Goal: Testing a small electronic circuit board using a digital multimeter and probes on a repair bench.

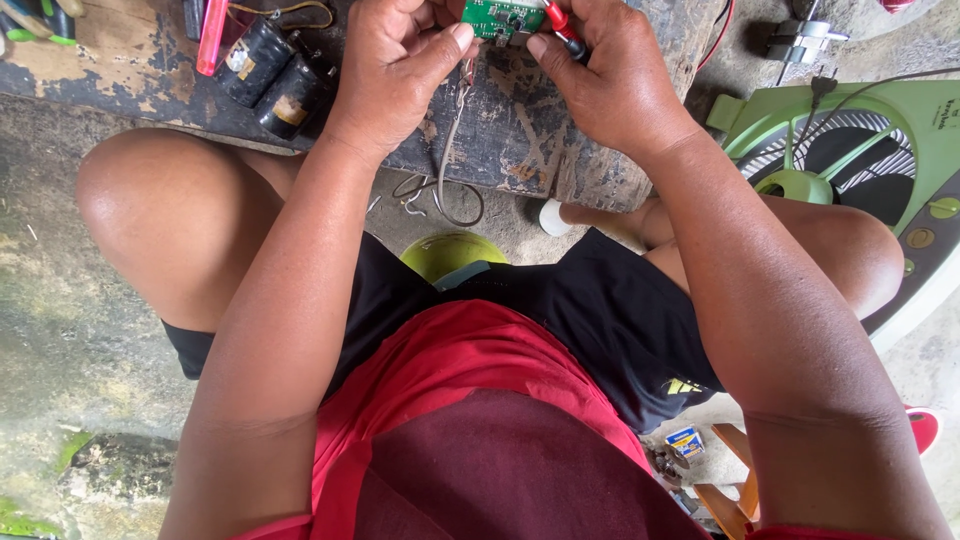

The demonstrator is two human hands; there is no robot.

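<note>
A small green circuit board (500, 17) sits at the top edge of the head view, held between both hands. My left hand (393, 65) pinches its left side with thumb and fingers. My right hand (610, 75) grips its right side, and a red-handled tool or probe (560, 22) lies in the same fingers. Thin grey wires (452, 150) hang from the board down over the front edge of a worn wooden bench (520, 140).
Two dark cylindrical batteries (272, 80) and a pink tool (212, 35) lie on the bench at left. A light green fan (860, 150) lies on the floor at right. A yellow-green round stool (450, 252) shows between my knees. Small boxes (685, 442) sit low right.
</note>
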